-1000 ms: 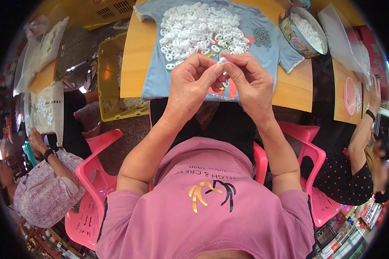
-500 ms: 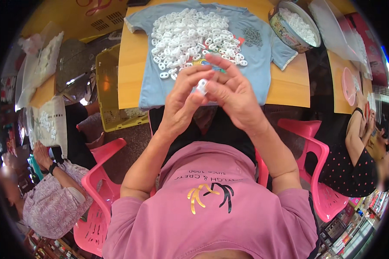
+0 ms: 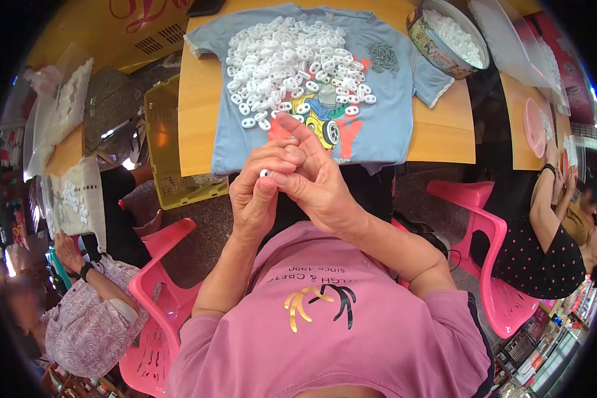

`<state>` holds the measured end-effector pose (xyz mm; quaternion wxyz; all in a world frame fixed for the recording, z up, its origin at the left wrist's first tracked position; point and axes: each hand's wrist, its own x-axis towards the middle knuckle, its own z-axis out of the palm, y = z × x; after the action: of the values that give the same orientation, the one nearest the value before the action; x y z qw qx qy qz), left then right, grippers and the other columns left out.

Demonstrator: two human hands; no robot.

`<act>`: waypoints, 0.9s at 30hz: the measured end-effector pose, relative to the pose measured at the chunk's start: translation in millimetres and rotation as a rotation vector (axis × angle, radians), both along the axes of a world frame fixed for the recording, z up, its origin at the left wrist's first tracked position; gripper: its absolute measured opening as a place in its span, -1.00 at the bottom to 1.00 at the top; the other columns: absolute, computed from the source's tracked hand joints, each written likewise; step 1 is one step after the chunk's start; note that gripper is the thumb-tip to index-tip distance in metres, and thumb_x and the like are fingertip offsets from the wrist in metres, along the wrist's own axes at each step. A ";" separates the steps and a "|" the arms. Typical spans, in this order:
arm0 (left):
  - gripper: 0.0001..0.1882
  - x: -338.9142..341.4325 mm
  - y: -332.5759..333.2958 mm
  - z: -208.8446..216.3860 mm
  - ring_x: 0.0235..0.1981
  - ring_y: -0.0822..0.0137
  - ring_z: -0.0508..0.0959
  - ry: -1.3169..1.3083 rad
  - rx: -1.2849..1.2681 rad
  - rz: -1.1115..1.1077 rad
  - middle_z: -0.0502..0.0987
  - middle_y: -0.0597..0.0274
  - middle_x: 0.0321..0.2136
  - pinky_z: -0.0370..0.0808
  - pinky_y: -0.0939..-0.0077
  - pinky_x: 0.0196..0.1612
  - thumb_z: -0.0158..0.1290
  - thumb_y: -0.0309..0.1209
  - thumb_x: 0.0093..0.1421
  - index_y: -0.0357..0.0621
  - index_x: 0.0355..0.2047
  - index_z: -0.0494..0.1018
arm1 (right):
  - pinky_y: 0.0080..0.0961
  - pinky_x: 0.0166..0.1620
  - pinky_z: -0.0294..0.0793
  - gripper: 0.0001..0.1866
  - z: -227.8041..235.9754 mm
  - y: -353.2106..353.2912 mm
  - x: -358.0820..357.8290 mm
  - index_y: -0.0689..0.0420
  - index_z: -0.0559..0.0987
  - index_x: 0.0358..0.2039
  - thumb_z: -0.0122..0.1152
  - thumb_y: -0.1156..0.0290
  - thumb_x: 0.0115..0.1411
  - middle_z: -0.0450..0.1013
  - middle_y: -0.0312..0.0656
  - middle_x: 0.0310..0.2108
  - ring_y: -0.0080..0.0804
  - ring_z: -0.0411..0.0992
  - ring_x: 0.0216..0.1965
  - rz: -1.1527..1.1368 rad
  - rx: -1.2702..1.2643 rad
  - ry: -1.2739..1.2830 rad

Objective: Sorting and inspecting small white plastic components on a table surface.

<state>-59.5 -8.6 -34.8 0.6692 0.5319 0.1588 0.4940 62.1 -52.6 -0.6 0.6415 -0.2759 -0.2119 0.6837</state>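
A small white plastic piece with a dark hole is pinched between the thumb and fingers of my left hand. Against its other side presses the thumb of my right hand, whose fingers curl in except for the outstretched forefinger. Both hands meet just past the table's near edge, above my lap. Beyond them, a heap of white two-holed plastic pieces covers part of a light blue printed T-shirt spread on the table. A small pile of grey screw-like parts lies right of the heap.
A round tin of white pieces stands at the table's far right. A yellow crate sits beside the table's left. Pink chairs flank me. People work on both sides, one at a table with a pink basket.
Both hands have drawn back toward me and left, off the shirt, with the white piece still between them. More of the shirt's print shows.
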 end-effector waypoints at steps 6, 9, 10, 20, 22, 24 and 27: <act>-0.66 -20.6 10.2 12.0 0.12 0.10 0.37 0.066 -0.024 0.026 0.48 0.04 -0.10 0.27 0.18 0.19 0.00 -0.25 0.31 -0.32 -0.11 0.49 | -0.57 0.01 0.39 -0.31 3.9 5.1 14.3 0.11 0.07 0.34 0.16 0.52 0.26 0.42 -0.28 -0.16 -0.55 0.37 -0.09 0.095 0.080 -0.403; -0.66 -54.6 19.8 10.9 -0.13 0.28 0.48 0.026 -0.093 0.169 0.50 0.11 -0.22 0.39 0.31 0.07 0.01 -0.40 0.29 -0.31 0.03 0.42 | -0.62 -0.18 0.41 -0.67 7.5 16.3 49.3 0.18 0.53 0.01 0.20 0.51 0.21 0.46 -0.26 -0.27 -0.57 0.41 -0.26 -0.062 0.197 -1.112; -0.67 -65.7 27.1 12.9 -0.18 0.34 0.48 0.091 -0.098 0.227 0.50 0.18 -0.26 0.41 0.37 0.02 0.01 -0.44 0.29 -0.32 0.03 0.41 | -0.60 -0.22 0.42 -0.75 4.2 21.3 67.6 0.20 0.57 -0.09 0.21 0.53 0.18 0.47 -0.23 -0.31 -0.54 0.42 -0.28 -0.173 0.212 -1.261; -0.46 -158.4 76.7 -51.2 0.04 0.32 0.39 0.818 -0.128 0.778 0.37 0.09 0.06 0.37 0.49 0.07 0.13 -0.40 0.24 -0.29 0.19 0.26 | -0.37 -0.28 0.43 -0.87 -8.8 33.8 139.1 0.21 0.61 -0.33 0.29 0.52 0.06 0.47 -0.13 -0.37 -0.20 0.46 -0.32 -0.350 0.383 -1.928; -0.46 -166.7 79.4 -62.6 0.08 0.30 0.37 0.837 -0.091 0.851 0.34 0.07 0.09 0.36 0.47 0.10 0.13 -0.41 0.25 -0.28 0.20 0.26 | -0.35 -0.26 0.43 -0.88 -5.3 35.0 137.2 0.20 0.61 -0.36 0.29 0.52 0.05 0.46 -0.14 -0.40 -0.17 0.45 -0.32 -0.313 0.408 -1.936; -0.45 -168.5 78.7 -66.5 0.11 0.28 0.35 0.856 -0.057 0.922 0.31 0.05 0.13 0.35 0.45 0.12 0.12 -0.41 0.25 -0.28 0.20 0.25 | -0.34 -0.26 0.43 -0.88 -2.3 34.8 137.6 0.20 0.61 -0.36 0.29 0.51 0.05 0.45 -0.14 -0.41 -0.18 0.45 -0.32 -0.287 0.409 -1.960; -0.49 -133.7 71.7 -34.5 0.12 0.28 0.35 0.797 0.040 0.951 0.30 0.06 0.12 0.35 0.44 0.14 0.08 -0.46 0.26 -0.29 0.19 0.25 | -0.33 -0.28 0.43 -0.89 -4.1 33.7 141.0 0.18 0.61 -0.36 0.30 0.49 0.06 0.45 -0.16 -0.41 -0.19 0.45 -0.32 -0.290 0.403 -1.981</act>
<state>-193.2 63.1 -69.3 0.2552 0.5588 0.6068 0.5044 203.1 -18.9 -4.8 0.2892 -0.6272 -0.7230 0.0155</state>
